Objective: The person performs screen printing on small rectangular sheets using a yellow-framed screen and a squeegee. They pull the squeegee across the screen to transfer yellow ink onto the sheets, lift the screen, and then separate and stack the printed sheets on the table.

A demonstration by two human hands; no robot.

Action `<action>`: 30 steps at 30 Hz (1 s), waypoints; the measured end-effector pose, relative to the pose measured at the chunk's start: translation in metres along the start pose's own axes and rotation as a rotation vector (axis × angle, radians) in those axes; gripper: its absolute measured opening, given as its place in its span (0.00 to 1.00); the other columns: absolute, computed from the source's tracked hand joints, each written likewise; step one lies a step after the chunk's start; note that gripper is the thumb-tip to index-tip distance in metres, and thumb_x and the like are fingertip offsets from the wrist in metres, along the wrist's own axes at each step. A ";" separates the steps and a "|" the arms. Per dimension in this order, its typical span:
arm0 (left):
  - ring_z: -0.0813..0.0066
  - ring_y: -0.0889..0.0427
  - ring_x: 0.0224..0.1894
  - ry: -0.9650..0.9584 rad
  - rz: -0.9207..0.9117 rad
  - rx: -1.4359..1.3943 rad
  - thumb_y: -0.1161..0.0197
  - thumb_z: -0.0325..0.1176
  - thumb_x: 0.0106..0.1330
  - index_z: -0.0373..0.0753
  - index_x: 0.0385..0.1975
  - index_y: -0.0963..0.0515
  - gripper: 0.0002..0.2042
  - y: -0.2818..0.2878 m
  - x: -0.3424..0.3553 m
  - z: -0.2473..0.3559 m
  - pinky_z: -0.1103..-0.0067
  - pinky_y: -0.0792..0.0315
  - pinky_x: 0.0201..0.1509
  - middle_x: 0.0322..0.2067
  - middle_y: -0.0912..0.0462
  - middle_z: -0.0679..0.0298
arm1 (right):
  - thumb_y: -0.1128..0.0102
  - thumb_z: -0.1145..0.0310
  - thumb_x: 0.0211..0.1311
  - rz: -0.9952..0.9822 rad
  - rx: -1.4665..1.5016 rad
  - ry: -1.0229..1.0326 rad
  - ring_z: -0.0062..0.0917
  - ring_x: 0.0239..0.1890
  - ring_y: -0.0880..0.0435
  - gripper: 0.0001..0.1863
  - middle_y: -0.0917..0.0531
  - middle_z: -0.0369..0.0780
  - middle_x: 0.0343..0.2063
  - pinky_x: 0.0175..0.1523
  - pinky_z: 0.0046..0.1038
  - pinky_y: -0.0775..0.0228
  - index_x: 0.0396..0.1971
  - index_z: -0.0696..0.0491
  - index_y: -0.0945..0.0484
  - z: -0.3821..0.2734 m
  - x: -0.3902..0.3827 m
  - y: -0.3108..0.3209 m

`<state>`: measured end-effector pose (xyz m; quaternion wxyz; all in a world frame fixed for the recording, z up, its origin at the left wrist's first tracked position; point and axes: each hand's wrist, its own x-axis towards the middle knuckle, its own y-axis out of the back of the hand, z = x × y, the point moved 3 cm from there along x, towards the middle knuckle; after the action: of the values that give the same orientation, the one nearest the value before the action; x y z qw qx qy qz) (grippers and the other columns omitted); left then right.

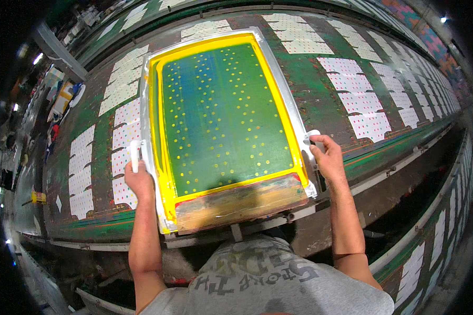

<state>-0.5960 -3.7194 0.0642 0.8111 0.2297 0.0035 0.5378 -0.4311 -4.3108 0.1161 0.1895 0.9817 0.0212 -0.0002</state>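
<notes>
A screen-printing frame [223, 121] with silver edges, yellow ink round a green mesh dotted with yellow spots, and a stained near strip sits in front of me over the long printing table. My left hand [139, 176] grips the white handle [135, 150] on the frame's left side. At the right side, my right hand [327, 158] has thumb and fingers closed on the other white handle [311, 133]. Cut white fabric pieces [356, 97] printed with coloured dots lie in rows on both sides of the frame.
The green-brown table [310, 92] runs sideways, with a metal rail [387, 173] along its near edge. A yellow container [39, 197] is at the left. A grey post [60, 52] and piled items [64, 100] stand beyond it. Further tables with pieces [410, 270] show behind and right.
</notes>
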 end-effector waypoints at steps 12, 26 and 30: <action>0.78 0.20 0.37 -0.048 -0.004 -0.163 0.28 0.24 0.75 0.29 0.51 0.16 0.10 -0.091 -0.109 0.044 0.76 0.24 0.44 0.38 0.14 0.65 | 0.32 0.78 0.71 0.019 0.074 -0.031 0.24 0.57 0.15 0.15 0.09 0.39 0.52 0.67 0.28 0.27 0.55 0.58 0.11 0.061 0.046 0.121; 0.60 0.10 0.45 -0.072 0.018 0.085 0.30 0.27 0.73 0.31 0.51 0.14 0.11 -0.094 -0.116 0.043 0.65 0.19 0.55 0.41 0.09 0.51 | 0.31 0.74 0.69 0.068 -0.703 0.521 0.58 0.77 0.30 0.33 0.25 0.60 0.74 0.81 0.56 0.40 0.74 0.56 0.24 0.033 0.000 0.115; 0.54 0.08 0.46 -0.124 0.000 0.136 0.31 0.27 0.74 0.31 0.52 0.16 0.11 -0.095 -0.120 0.048 0.62 0.19 0.55 0.41 0.09 0.47 | 0.27 0.72 0.65 -0.400 -0.518 0.728 0.53 0.72 0.22 0.28 0.20 0.54 0.70 0.77 0.54 0.34 0.67 0.50 0.16 0.000 -0.063 0.069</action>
<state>-0.5517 -3.8722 0.0425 0.7924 0.3173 -0.0100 0.5209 -0.4912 -4.3771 0.1420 0.4038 0.8154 0.2734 0.3120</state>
